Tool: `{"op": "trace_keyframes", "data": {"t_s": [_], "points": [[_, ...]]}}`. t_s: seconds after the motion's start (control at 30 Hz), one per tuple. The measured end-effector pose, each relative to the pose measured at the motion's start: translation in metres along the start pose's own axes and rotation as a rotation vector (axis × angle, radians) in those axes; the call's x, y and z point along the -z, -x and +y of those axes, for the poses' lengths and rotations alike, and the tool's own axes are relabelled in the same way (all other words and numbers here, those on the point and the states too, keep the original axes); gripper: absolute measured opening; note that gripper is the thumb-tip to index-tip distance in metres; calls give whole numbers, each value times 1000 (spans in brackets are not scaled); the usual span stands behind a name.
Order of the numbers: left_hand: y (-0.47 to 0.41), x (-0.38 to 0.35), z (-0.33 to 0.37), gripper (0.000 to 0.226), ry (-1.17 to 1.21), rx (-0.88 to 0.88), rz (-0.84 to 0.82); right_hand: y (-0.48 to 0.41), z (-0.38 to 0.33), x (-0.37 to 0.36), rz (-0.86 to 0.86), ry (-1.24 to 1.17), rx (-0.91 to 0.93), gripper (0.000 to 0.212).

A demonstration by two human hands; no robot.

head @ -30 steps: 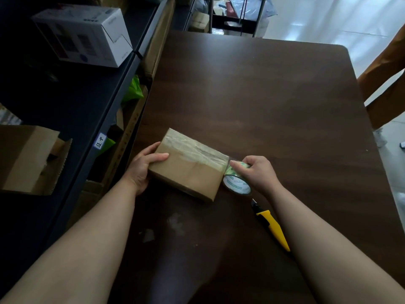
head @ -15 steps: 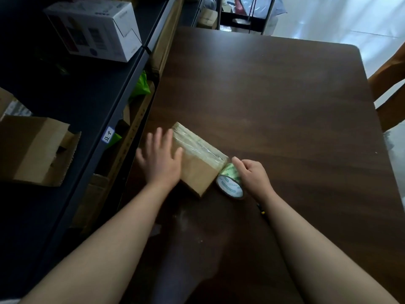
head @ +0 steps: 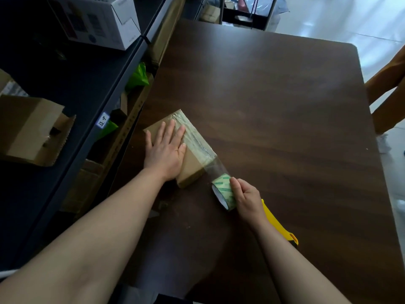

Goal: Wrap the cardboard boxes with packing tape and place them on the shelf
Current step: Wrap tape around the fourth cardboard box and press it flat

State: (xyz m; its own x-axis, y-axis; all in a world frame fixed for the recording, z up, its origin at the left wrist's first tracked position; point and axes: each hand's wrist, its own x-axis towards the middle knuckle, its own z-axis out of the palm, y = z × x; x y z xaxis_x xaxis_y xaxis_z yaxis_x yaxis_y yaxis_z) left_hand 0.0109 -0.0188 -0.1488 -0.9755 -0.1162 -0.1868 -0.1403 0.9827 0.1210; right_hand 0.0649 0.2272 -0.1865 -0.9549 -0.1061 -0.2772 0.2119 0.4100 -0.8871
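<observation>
A small brown cardboard box (head: 192, 165) lies near the left edge of the dark wooden table (head: 274, 106), with a strip of clear tape along its top. My left hand (head: 168, 148) rests flat on the box, fingers spread. My right hand (head: 247, 196) grips the roll of clear packing tape (head: 223, 193), held just off the box's near right corner. A stretch of tape runs taut from the roll to the box. The dark shelf (head: 72, 91) stands along the left side.
A yellow utility knife (head: 279, 224) lies on the table, partly hidden under my right forearm. On the shelf sit a white printed box (head: 96, 18) and an open brown carton (head: 28, 128). Green bags (head: 137, 76) show on a lower shelf. A person's brown sleeve (head: 390, 80) is at the right edge.
My left hand went from gripping the box's left end to lying flat on top. The box has turned. My right hand pulled the roll away from the box, drawing out tape.
</observation>
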Motion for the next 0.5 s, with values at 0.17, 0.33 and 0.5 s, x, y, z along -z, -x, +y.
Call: {"op": "trace_keyframes", "data": {"t_s": [0.17,0.33,0.5], "points": [[18,8,11,57,42,84,152,2,-6,1,-68,-10,-23,37],[88,3,41,12,537,166,488,2,-17,6,-97,66,-72,41],[106,-26,88,37,1065,526,-33,3,-33,13,-184,145,-90,42]]}}
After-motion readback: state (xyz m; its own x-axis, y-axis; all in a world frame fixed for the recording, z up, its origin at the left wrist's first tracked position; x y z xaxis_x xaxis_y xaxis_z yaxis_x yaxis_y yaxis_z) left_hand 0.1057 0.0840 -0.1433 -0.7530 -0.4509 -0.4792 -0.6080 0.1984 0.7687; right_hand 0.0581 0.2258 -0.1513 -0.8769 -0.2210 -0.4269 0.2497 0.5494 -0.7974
